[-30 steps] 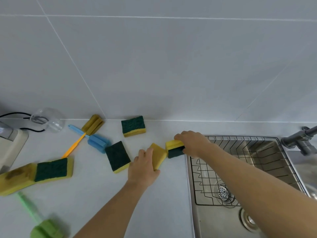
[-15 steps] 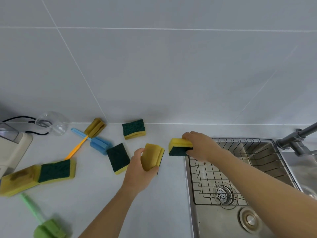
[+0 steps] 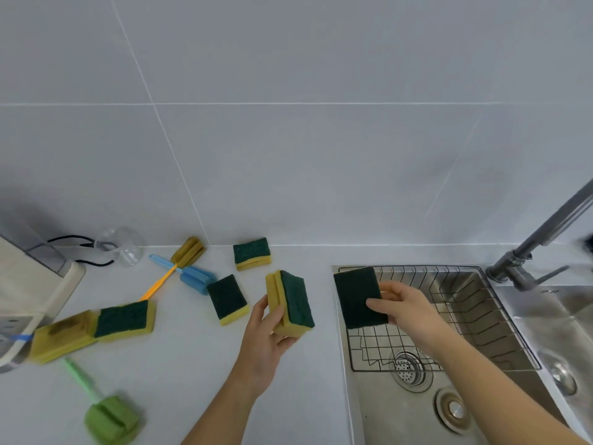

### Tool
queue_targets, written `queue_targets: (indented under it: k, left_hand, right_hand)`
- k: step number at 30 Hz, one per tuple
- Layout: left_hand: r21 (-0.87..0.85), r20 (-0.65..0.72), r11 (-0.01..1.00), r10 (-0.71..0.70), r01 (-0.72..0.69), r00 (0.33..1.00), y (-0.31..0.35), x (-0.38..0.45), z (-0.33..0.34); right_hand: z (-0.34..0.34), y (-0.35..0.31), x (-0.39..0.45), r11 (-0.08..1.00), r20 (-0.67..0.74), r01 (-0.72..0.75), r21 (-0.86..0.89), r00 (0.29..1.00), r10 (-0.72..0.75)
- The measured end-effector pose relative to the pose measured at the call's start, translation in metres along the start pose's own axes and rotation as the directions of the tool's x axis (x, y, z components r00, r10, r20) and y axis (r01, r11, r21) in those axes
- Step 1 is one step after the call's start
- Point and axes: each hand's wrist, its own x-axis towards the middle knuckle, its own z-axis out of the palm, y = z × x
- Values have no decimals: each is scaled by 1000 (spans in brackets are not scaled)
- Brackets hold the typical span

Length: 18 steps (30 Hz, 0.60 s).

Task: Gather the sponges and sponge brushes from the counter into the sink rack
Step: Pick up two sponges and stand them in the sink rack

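Yellow foam backed with dark green scouring pad fills both hands in the head view. The left hand (image 3: 261,345) is clenched around a sponge (image 3: 290,305) lifted off the white counter (image 3: 179,374), tilted with its green face turned right. The right hand (image 3: 402,308) pinches a second sponge (image 3: 357,297) between thumb and fingers, green face toward the camera, over the left end of the wire sink rack (image 3: 465,303) that sits inside the steel sink (image 3: 394,419).

Several items lie loose on the counter. One green-topped sponge (image 3: 227,298) rests just left of the left hand, and another (image 3: 252,253) sits near the tiled wall. Two more sponges (image 3: 125,321) (image 3: 61,337) lie touching end to end at far left. A blue sponge brush (image 3: 192,276) and an orange-handled one (image 3: 189,250) cross each other near the wall, beside a clear glass (image 3: 123,247). A green sponge brush (image 3: 109,419) lies at the lower left. A grey faucet (image 3: 532,248) rises at the right.
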Motion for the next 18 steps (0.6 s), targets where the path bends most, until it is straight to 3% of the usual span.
queue_targets:
  k: [8,13,18]
  left_hand:
    - [-209,1,971,-121,119,993,-18,-26,20]
    - [-110,-86,981,-170,160,982,-34,-31,34]
    - [152,-97,981,-108,122,989,-48,-32,53]
  right_hand:
    - [-13,15,-40,978,31,-26,209,999,20]
    - [-36,35,-51,971,22,-49,235,999,45]
    - [-66,59,-57,959,1,-78,273,997,81]
